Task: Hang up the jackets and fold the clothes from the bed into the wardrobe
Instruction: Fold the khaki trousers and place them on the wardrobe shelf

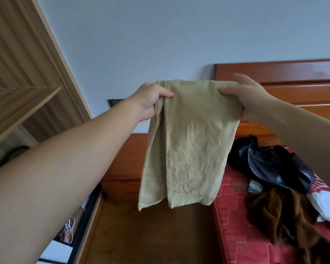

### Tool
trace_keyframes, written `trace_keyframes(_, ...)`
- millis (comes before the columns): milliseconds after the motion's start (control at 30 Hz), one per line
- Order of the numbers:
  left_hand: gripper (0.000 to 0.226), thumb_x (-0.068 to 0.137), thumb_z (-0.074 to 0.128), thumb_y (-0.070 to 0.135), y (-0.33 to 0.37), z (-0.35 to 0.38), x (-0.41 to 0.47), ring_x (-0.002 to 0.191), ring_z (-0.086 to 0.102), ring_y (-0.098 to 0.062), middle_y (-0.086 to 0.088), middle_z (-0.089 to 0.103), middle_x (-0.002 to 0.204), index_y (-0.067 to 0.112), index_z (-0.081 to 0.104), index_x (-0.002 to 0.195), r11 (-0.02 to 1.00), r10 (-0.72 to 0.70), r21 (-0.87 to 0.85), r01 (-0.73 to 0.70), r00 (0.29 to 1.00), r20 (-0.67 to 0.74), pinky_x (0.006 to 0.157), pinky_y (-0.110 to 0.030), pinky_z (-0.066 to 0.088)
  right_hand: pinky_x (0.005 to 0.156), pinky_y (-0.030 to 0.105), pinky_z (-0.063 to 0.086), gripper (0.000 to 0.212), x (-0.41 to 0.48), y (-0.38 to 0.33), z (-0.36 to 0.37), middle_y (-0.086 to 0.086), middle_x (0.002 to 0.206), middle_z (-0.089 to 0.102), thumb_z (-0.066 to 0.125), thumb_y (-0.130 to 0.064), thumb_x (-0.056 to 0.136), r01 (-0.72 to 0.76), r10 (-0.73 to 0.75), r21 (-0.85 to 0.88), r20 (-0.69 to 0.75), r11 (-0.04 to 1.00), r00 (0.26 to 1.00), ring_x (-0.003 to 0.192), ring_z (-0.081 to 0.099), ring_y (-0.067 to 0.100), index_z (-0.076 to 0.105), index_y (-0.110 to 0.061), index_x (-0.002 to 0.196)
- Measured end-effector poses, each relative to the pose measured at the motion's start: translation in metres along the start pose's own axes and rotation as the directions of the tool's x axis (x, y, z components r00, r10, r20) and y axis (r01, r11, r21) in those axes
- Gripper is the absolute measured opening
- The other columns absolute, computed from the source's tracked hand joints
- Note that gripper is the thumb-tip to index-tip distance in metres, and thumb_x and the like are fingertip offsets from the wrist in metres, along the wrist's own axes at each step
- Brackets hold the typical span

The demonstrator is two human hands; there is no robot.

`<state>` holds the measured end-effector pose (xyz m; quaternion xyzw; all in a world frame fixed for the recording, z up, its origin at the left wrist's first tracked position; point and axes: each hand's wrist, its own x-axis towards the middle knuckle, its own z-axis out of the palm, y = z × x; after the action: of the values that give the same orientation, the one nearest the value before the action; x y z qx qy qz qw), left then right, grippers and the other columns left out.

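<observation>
Between both hands, a folded tan garment (189,138) hangs.
Left hand (149,101) and right hand (250,98) pinch its top corners; long axis toward 6 o'clock, wardrobe (21,77) at 9.

Brown garment (286,223) and white cloth (326,204) cut off at right edge.

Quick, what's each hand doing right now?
Left hand: pinches the top left corner of the beige cloth.
Right hand: pinches the cloth's top right corner.
</observation>
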<state>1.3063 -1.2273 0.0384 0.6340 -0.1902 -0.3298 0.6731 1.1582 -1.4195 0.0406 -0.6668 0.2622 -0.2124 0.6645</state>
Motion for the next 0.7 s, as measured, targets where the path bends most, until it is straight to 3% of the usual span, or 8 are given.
trace_keyframes(133, 0.014, 0.090, 0.061, 0.015, -0.003, 0.010, -0.001, 0.085, 0.069, -0.025, -0.010, 0.070, 0.093, 0.006, 0.069, 0.098, 0.988, 0.008, -0.155, 0.004, 0.997, 0.079, 0.081, -0.033, 0.056, 0.062, 0.031, 0.055, 0.071, -0.008, 0.011, -0.004, 0.003, 0.125, 0.059, 0.068, -0.013, 0.087, -0.177, 0.164, 0.132, 0.108, 0.975, 0.981, 0.091, 0.068, 0.015, 0.033, -0.017, 0.149)
trace_keyframes(233, 0.013, 0.091, 0.063, 0.019, -0.003, 0.017, 0.000, 0.085, 0.070, -0.024, -0.008, 0.072, 0.090, 0.009, 0.071, 0.090, 0.983, 0.024, -0.184, -0.011, 0.997, 0.069, 0.084, -0.034, 0.055, 0.057, 0.028, 0.057, 0.037, -0.013, 0.015, -0.004, 0.006, 0.102, 0.071, 0.065, -0.015, 0.089, -0.217, 0.191, 0.242, 0.127, 0.946, 0.973, 0.074, 0.073, 0.015, 0.056, -0.009, 0.125)
trace_keyframes(267, 0.013, 0.092, 0.062, 0.017, -0.004, 0.018, 0.000, 0.086, 0.070, -0.025, -0.009, 0.072, 0.090, 0.008, 0.071, 0.091, 0.983, 0.029, -0.185, -0.020, 0.998, 0.048, 0.084, -0.035, 0.055, 0.059, 0.029, 0.057, 0.034, -0.014, 0.018, -0.004, 0.007, 0.103, 0.072, 0.065, -0.017, 0.089, -0.205, 0.185, 0.278, 0.096, 0.938, 0.978, 0.076, 0.073, 0.016, 0.058, -0.009, 0.122)
trace_keyframes(400, 0.018, 0.092, 0.060, 0.006, -0.006, 0.023, 0.004, 0.094, 0.070, -0.030, -0.016, 0.071, 0.103, 0.002, 0.068, 0.108, 0.977, 0.079, -0.195, -0.085, 0.996, -0.042, 0.085, -0.041, 0.057, 0.083, 0.039, 0.057, 0.061, -0.022, 0.039, -0.002, 0.007, 0.114, 0.072, 0.078, -0.047, 0.072, -0.160, 0.183, 0.406, -0.018, 0.900, 0.983, 0.097, 0.072, 0.022, 0.065, -0.013, 0.121)
trace_keyframes(467, 0.025, 0.090, 0.059, 0.001, -0.007, 0.025, 0.006, 0.099, 0.070, -0.033, -0.020, 0.070, 0.109, 0.000, 0.066, 0.114, 0.978, 0.079, -0.186, -0.089, 0.995, -0.058, 0.087, -0.045, 0.057, 0.086, 0.039, 0.056, 0.072, -0.028, 0.048, -0.001, 0.003, 0.109, 0.074, 0.080, -0.058, 0.062, -0.217, 0.218, 0.347, 0.036, 0.913, 0.975, 0.096, 0.072, 0.021, 0.066, -0.016, 0.118)
trace_keyframes(600, 0.025, 0.091, 0.061, 0.011, -0.009, 0.024, 0.005, 0.103, 0.069, -0.031, -0.017, 0.071, 0.111, 0.002, 0.068, 0.113, 0.988, 0.053, -0.142, -0.054, 0.999, -0.010, 0.093, -0.045, 0.054, 0.082, 0.036, 0.058, 0.033, -0.033, 0.033, 0.007, 0.002, 0.099, 0.076, 0.075, -0.024, 0.083, -0.106, 0.097, 0.053, 0.148, 0.993, 0.984, 0.091, 0.073, 0.018, 0.068, -0.012, 0.113)
trace_keyframes(700, 0.035, 0.094, 0.058, 0.028, -0.009, 0.022, 0.001, 0.108, 0.068, -0.026, -0.012, 0.071, 0.116, 0.005, 0.066, 0.120, 0.993, 0.013, -0.118, -0.007, 0.999, 0.047, 0.090, -0.037, 0.053, 0.073, 0.033, 0.061, 0.011, -0.034, 0.001, 0.008, 0.003, 0.085, 0.076, 0.064, -0.019, 0.091, -0.099, 0.071, 0.112, 0.228, 0.989, 0.971, 0.075, 0.074, 0.015, 0.070, -0.013, 0.099)
